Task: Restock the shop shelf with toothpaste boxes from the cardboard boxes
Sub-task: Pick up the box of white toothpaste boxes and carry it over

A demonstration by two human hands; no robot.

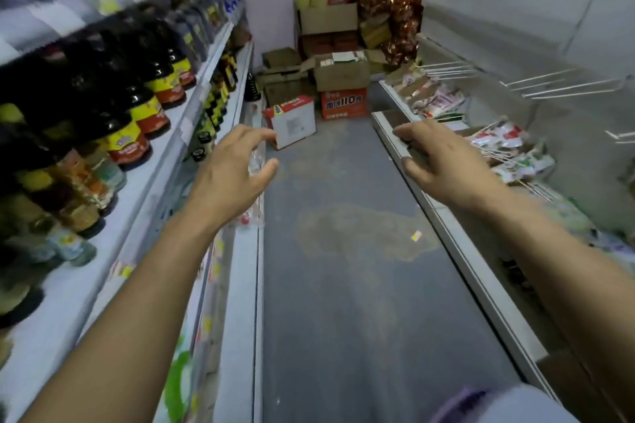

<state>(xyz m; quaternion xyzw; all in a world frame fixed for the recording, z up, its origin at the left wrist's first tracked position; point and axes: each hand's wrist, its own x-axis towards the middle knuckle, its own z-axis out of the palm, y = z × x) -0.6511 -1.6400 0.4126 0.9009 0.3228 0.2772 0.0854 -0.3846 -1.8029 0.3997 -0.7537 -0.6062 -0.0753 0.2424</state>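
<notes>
Cardboard boxes stand stacked on the floor, far ahead of you. Your left hand and right hand are held out, fingers loosely curled, gripping nothing.

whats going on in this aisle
A person faces down a shop aisle with both arms stretched forward. The left hand and right hand hold nothing and are loosely open. The cardboard boxes sit piled on the floor at the far end, one open on top. Bottles line the left shelf; packets lie on the right shelf.
</notes>
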